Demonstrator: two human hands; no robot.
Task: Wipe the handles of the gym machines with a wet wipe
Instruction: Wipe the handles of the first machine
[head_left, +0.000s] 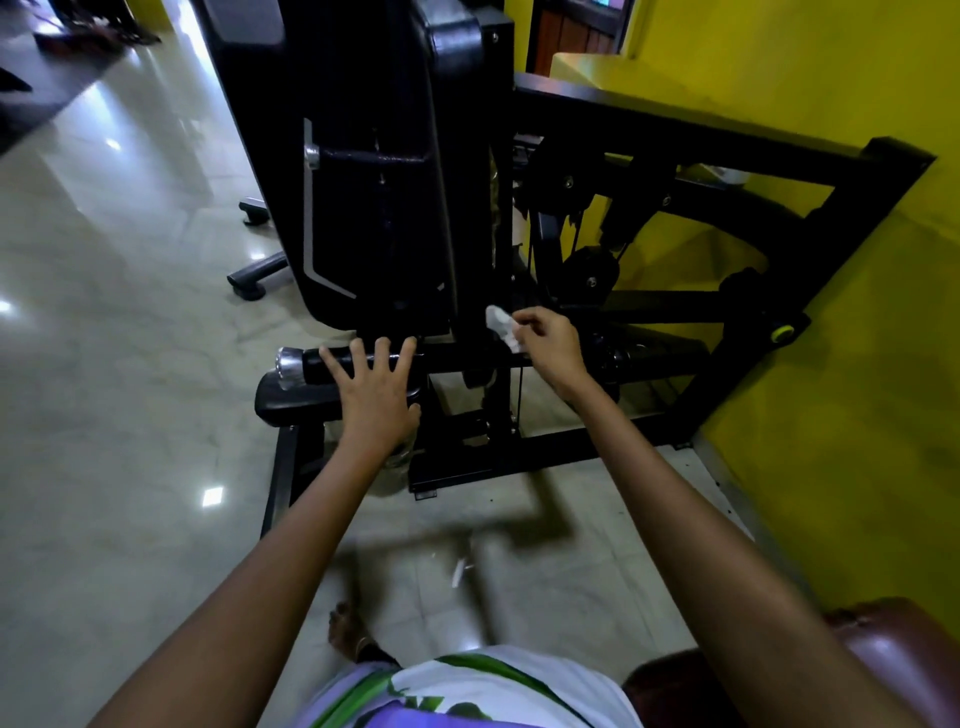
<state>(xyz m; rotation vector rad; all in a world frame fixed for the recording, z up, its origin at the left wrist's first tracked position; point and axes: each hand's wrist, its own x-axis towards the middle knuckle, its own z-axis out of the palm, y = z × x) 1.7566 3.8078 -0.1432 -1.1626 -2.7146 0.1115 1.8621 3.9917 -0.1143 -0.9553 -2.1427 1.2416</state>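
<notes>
A black gym machine (395, 182) stood on the pale tiled floor (130, 364), pushed close against the yellow wall (831, 389), with its upright pad filling the middle of the view and its frame, pulleys and cable crowded between pad and wall. At its foot a black handle (332, 364) with a shiny metal end cap stuck out to the left over a padded bar.

The person's left hand (371, 395) lay flat on that handle, fingers (384, 358) spread and straight, probably to steady it rather than to grasp it. The right hand (545, 345) was raised just beside the pad's lower right corner, its fingers curled and pinching a small crumpled white wipe (501, 325), held clear of the handle and touching nothing that could be made out.

The wipe was therefore near the handle but apart from it, and the cable and frame bars below the right hand looked likely to hamper a reach further in. A brown padded seat (883, 665) showed at the lower right.
</notes>
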